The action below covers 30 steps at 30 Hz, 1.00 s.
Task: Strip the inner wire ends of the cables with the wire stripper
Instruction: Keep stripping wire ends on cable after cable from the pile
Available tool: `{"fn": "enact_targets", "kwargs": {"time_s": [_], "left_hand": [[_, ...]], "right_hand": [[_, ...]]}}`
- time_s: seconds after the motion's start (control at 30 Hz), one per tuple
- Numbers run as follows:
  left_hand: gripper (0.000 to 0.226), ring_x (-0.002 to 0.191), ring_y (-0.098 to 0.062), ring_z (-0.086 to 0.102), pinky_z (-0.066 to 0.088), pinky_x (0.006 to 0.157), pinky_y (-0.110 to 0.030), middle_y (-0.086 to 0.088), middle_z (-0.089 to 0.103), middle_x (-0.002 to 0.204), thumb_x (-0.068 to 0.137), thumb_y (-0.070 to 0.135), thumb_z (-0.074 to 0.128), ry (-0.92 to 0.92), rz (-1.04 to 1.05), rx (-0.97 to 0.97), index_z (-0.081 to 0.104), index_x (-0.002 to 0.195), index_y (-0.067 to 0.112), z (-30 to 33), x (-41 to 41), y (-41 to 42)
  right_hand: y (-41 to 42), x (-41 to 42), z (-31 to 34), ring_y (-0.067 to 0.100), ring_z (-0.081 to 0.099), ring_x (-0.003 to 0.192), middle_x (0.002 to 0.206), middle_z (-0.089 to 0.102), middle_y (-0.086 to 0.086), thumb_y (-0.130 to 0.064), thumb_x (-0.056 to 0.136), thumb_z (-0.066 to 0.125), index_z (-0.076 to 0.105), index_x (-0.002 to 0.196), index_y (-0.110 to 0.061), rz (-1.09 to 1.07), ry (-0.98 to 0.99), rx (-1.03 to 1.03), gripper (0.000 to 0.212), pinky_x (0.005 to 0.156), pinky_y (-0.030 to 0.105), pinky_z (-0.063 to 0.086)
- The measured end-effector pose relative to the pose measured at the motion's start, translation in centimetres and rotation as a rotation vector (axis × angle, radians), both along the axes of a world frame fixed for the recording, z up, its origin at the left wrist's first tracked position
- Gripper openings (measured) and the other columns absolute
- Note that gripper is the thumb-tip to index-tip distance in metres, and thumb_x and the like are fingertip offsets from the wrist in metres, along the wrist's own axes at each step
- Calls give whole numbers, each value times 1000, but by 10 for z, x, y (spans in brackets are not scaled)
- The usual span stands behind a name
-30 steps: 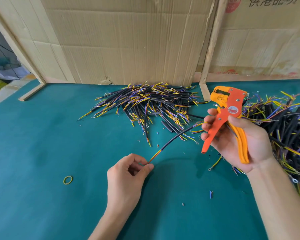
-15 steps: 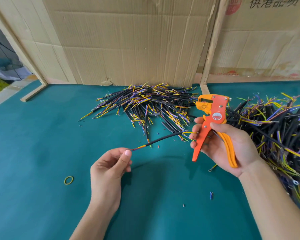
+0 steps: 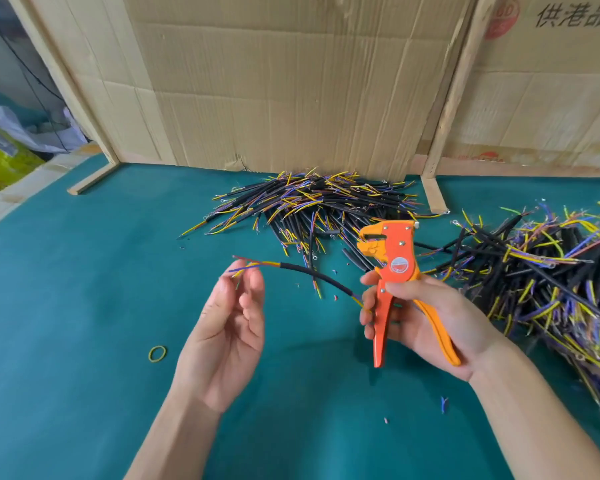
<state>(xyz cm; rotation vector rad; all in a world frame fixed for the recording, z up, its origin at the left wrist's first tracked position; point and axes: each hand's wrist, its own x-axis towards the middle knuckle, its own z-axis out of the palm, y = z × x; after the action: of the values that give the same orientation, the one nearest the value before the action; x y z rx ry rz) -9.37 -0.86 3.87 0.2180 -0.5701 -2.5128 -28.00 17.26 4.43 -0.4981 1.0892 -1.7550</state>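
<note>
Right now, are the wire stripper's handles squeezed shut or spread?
Spread: the wire stripper handles diverge in the right hand, with a visible gap between them.

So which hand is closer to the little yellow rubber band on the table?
Left. The left hand hangs just right of the rubber band. The right hand, holding the wire stripper, is farther right, beyond the left hand.

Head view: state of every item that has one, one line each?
wire stripper: upright in the right hand, head empty, handles spread.
cable: lifted off the mat, far end at the right hand's fingers, coloured inner wires fanned at the left hand.
left hand: palm up, fingers relaxed, wire tips at its fingertips.
rubber band: flat on the mat, loose.
back pile: untouched.
right pile: untouched.
</note>
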Motion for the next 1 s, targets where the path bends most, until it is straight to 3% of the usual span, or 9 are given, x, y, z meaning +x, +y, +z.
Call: {"fn": "enact_targets", "kwargs": {"time_s": [0.13, 0.2, 0.27, 0.37, 0.47, 0.57, 0.7, 0.8, 1.0], "left_hand": [[5, 112, -22, 70, 58, 78, -22, -4, 74, 111, 85, 19, 75, 9, -35, -178, 78, 89, 18, 25, -11, 9], [12, 125, -34, 61, 54, 100, -35, -9, 72, 118, 95, 19, 61, -18, -23, -354, 72, 92, 18, 37, -22, 17], [10, 121, -41, 63, 49, 106, -45, -15, 72, 115, 100, 19, 53, -40, 4, -491, 60, 94, 15, 48, -34, 26], [15, 90, -34, 73, 61, 79, -41, -18, 74, 101, 103, 25, 47, -124, 39, -623, 48, 91, 16, 55, -53, 42], [20, 56, -19, 57, 43, 49, -25, -12, 69, 80, 107, 23, 44, -242, 140, -781, 43, 90, 13, 46, -65, 51], [19, 55, -17, 48, 39, 47, -24, -12, 68, 75, 103, 23, 47, -332, 262, -839, 44, 87, 13, 35, -67, 41], [25, 64, -14, 53, 45, 61, -26, -12, 71, 80, 99, 19, 49, -436, 461, -1004, 49, 76, 29, 16, -58, 14], [25, 70, -21, 56, 46, 66, -30, 1, 72, 83, 100, 14, 54, -571, 585, -1130, 51, 79, 26, -4, -56, 2], [13, 62, -15, 50, 43, 60, -24, 9, 63, 73, 88, 19, 62, -646, 648, -1266, 59, 77, 23, -23, -64, -2]], "right_hand": [[-10, 14, 0, 39, 62, 80, 91, 60, 24, -12, 80, 71, 65, 118, 3, 70, -14, 34, 42, 72, 48, 55], [-15, 22, 0, 39, 63, 80, 91, 61, 23, -14, 77, 76, 67, 115, 1, 99, -39, 37, 42, 72, 48, 55], [-20, 29, -1, 39, 64, 79, 91, 62, 24, -14, 75, 79, 67, 112, 1, 125, -76, 22, 42, 71, 47, 56], [-32, 42, -4, 39, 65, 76, 88, 62, 24, -14, 70, 86, 67, 106, 1, 165, -112, -9, 43, 68, 47, 57], [-41, 52, -8, 35, 68, 73, 82, 65, 17, -20, 63, 92, 75, 89, -14, 188, -100, -4, 32, 66, 47, 59], [-39, 51, -8, 35, 72, 88, 88, 69, 18, -19, 70, 85, 75, 94, -12, 187, -87, 28, 26, 73, 46, 59], [-33, 37, -7, 45, 69, 107, 103, 69, 33, -14, 76, 76, 62, 114, 0, 28, -103, 81, 44, 75, 47, 60], [-32, 33, -6, 43, 72, 98, 104, 69, 32, -13, 76, 70, 59, 118, 2, -17, -111, 80, 46, 72, 46, 60], [-29, 31, -8, 42, 69, 84, 103, 67, 34, -8, 75, 71, 61, 119, 6, -2, -128, 66, 47, 72, 48, 60]]}}
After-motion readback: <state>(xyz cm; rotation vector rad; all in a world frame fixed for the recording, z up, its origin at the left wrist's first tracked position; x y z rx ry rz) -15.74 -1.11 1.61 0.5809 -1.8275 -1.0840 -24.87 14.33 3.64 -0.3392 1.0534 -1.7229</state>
